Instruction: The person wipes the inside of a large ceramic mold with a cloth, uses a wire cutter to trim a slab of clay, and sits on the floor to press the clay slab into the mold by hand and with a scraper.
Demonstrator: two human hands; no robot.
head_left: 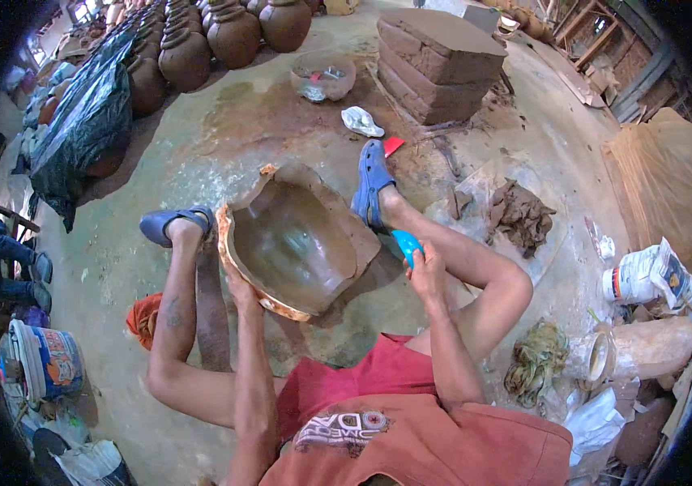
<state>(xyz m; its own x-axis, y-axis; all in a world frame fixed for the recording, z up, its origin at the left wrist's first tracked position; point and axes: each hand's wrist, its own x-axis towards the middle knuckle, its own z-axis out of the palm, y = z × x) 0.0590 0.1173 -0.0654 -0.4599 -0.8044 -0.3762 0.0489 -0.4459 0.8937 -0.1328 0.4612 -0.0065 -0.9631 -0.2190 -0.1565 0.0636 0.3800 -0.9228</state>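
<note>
Between my legs sits a wide mould [225, 251] with a pale, chipped rim, lined with wet brown clay [297, 235]. The clay's uneven edge flops over the far and right sides. My left hand [242, 290] grips the mould's near-left rim; some of its fingers are hidden. To the right of the mould, my right hand [429, 274] is closed around a bright blue, smooth, rounded hand tool [407, 245]. The tool's tip points up and to the left, apart from the clay. The part inside my fist is hidden.
Stacked clay slabs [441, 65] stand ahead, near a basin [323, 76] and a white crumpled bag [362, 121]. A lump of clay [522, 215] lies right of my leg. Rows of round pots [232, 36] fill the back left. Buckets [44, 360] stand at left and right.
</note>
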